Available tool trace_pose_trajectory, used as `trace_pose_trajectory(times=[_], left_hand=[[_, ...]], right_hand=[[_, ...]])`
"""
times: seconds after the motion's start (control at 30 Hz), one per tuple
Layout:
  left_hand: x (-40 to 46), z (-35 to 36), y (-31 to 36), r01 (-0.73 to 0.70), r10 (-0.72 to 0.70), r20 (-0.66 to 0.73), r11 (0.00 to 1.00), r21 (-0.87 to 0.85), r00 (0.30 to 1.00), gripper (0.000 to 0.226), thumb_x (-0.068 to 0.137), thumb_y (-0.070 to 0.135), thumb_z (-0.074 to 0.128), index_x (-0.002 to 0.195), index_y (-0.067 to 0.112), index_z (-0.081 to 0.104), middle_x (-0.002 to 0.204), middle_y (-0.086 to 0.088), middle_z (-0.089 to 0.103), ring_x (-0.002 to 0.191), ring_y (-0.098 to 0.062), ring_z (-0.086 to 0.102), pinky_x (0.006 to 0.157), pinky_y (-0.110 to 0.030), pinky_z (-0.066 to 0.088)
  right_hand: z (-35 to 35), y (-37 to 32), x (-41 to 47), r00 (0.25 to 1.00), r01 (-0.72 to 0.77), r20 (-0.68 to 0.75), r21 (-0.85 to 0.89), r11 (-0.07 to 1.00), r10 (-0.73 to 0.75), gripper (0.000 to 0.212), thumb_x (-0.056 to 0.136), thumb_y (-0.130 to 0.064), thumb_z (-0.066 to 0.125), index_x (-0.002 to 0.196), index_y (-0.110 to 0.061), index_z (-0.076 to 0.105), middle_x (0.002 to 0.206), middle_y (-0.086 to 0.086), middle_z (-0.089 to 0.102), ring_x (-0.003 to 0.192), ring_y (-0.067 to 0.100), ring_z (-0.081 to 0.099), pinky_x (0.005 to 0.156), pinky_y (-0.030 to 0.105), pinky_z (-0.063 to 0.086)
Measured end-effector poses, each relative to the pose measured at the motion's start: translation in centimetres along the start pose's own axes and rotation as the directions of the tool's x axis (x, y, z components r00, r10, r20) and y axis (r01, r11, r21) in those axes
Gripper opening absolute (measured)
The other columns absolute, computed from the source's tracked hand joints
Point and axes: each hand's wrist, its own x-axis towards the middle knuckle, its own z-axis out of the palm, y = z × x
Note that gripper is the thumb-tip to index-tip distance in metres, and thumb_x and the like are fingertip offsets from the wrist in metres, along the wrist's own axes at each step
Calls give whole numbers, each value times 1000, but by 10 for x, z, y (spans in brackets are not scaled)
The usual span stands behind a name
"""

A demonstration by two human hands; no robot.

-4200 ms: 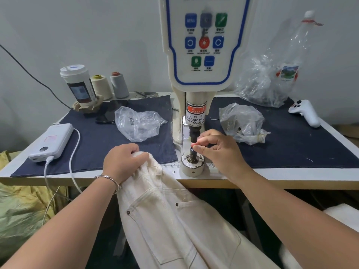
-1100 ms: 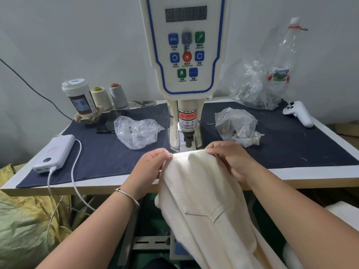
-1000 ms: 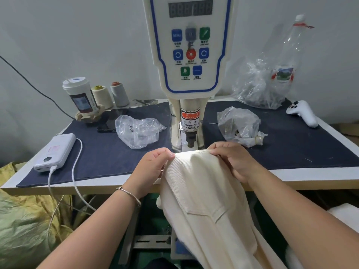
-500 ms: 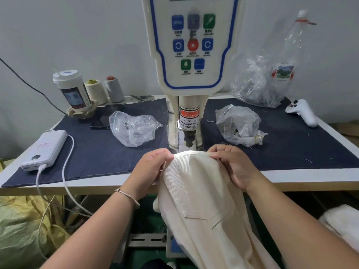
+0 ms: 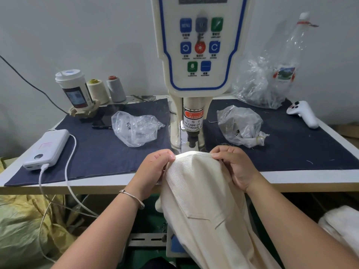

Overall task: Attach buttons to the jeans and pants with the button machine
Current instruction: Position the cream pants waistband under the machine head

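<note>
I pinch the cream pants (image 5: 202,193) waistband with my left hand (image 5: 155,167) and right hand (image 5: 233,167), stretched under the button machine (image 5: 194,55) punch (image 5: 192,139). Positioning step; next needs exact alignment, fingers clear.

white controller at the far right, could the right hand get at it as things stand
Probably not right away. The right hand is pinching the pants under the machine head. The controller lies on bare mat with nothing in between, so the way is free once that hand lets go.
</note>
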Motion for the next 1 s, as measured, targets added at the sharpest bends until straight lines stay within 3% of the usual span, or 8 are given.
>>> trace_pose_trajectory(times=[0.23, 0.63, 0.77, 1.0], left_hand=[[-1, 1, 2, 7, -7, 2, 1000, 4, 1000, 21, 77, 31, 48, 58, 25, 53, 52, 11, 38, 43, -2, 32, 40, -11, 28], [-1, -1, 1, -7, 7, 5, 1000, 26, 1000, 23, 79, 32, 49, 57, 27, 53, 52, 12, 38, 43, -1, 32, 41, -12, 28], [1, -1, 0, -8, 8, 4, 999, 34, 1000, 23, 79, 32, 49, 57, 26, 53, 53, 11, 38, 43, -2, 32, 41, -13, 28], [-4, 1, 1, -17, 18, -17, 999, 29, 1000, 23, 80, 30, 49, 59, 23, 52, 54, 7, 37, 45, -6, 30, 41, -15, 27]], right_hand=[[0, 1, 1, 1000, 14, -19, -8, 1000, -14, 20, 84, -1, 57, 67, -8, 65, 60, 3, 55, 56, 9, 49, 56, 19, 40], [1, 0, 0, 1000, 19, -9, 18, 1000, -18, 11, 78, -6, 61, 67, -7, 64, 59, 2, 55, 54, 9, 49, 55, 18, 40], [-1, 2, 1, 1000, 24, -4, -5, 1000, -24, 21, 85, -1, 55, 67, -7, 65, 60, 1, 57, 56, 9, 50, 56, 17, 42], [-1, 1, -1, 1000, 9, -4, -22, 1000, -9, 9, 74, -14, 62, 67, -9, 66, 60, 2, 56, 55, 8, 50, 54, 17, 42]])
